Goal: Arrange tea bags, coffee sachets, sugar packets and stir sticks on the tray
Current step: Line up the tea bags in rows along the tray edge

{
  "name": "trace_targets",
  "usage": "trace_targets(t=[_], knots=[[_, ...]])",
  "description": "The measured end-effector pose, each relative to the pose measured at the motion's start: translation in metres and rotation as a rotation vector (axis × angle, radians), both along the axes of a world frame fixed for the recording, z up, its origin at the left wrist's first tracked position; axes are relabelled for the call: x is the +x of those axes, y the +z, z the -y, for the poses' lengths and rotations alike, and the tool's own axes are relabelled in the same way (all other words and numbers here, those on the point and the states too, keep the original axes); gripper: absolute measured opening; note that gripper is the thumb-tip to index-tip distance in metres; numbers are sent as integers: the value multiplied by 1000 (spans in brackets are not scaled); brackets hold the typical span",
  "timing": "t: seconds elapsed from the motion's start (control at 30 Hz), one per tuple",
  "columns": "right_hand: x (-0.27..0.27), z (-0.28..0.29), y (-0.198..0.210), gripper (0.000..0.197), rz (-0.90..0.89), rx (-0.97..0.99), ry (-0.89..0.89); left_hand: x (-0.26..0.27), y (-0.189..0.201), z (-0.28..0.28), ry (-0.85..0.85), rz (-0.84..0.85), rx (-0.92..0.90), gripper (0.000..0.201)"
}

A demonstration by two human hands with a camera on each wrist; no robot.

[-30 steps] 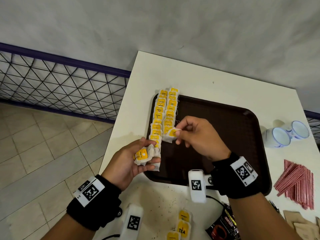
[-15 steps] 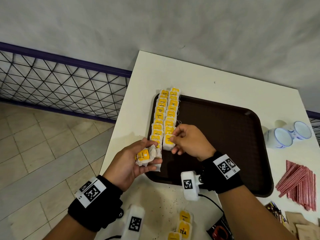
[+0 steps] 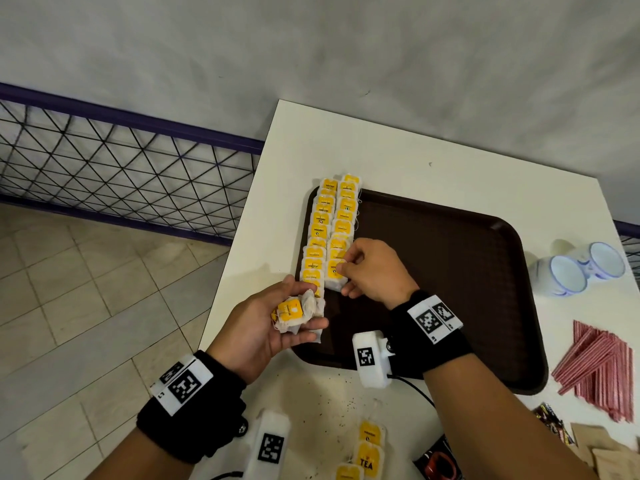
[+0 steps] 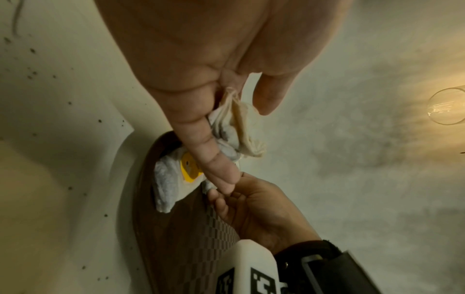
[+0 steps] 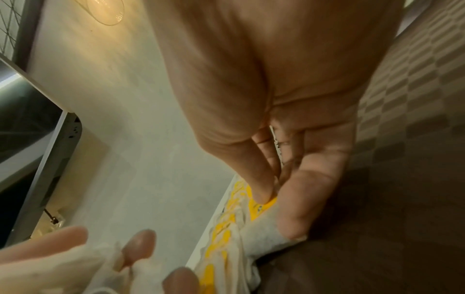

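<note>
The right hand (image 3: 375, 275) has lowered its pinched tea bag (image 3: 335, 276) onto the tray (image 3: 450, 271), ending row 2; the left hand's (image 3: 263, 327) grip holds spare tea bags (image 3: 294, 313), so filling continues.

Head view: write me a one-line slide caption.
Right hand sets a tea bag into the second row on the brown tray while the left hand holds spare tea bags.
</note>
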State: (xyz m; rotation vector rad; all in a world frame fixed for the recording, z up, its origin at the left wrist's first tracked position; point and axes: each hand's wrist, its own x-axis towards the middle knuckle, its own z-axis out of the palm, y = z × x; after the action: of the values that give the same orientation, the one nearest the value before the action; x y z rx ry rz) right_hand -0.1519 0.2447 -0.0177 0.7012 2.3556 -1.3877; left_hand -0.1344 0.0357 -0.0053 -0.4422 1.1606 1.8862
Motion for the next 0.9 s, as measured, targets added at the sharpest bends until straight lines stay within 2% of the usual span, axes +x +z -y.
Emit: trace_targets(t=[0.07, 0.17, 0.23, 0.3, 0.37, 0.43, 0.57, 0.7, 0.9], knots=[[2, 1, 2, 12, -17, 72, 18, 0, 0, 0, 0, 3, 3, 45], [9, 2, 15, 15, -163, 254, 96, -2, 0, 0, -1, -2, 4, 47], [17, 9, 31, 17, -279, 182, 219, -2, -1, 0, -11, -9, -5, 49], [25, 20, 44, 27, -343, 60, 412, -2, -1, -2, -27, -23, -13, 49], [30, 29, 47, 35, -343, 25, 581, -2, 0, -4, -38, -37, -10, 50], [31, 32, 44, 38, -307, 71, 666, -2, 0, -6, -36, -36, -7, 52], [35, 32, 39, 41, -309, 118, 694, -5, -1, -5, -39, -14, 4, 54], [39, 32, 34, 40, -388, 121, 676, -4, -1, -5, -59, -12, 32, 52], [39, 26, 32, 39, -459, 147, 563, -2, 1, -5, -56, -17, 31, 45]])
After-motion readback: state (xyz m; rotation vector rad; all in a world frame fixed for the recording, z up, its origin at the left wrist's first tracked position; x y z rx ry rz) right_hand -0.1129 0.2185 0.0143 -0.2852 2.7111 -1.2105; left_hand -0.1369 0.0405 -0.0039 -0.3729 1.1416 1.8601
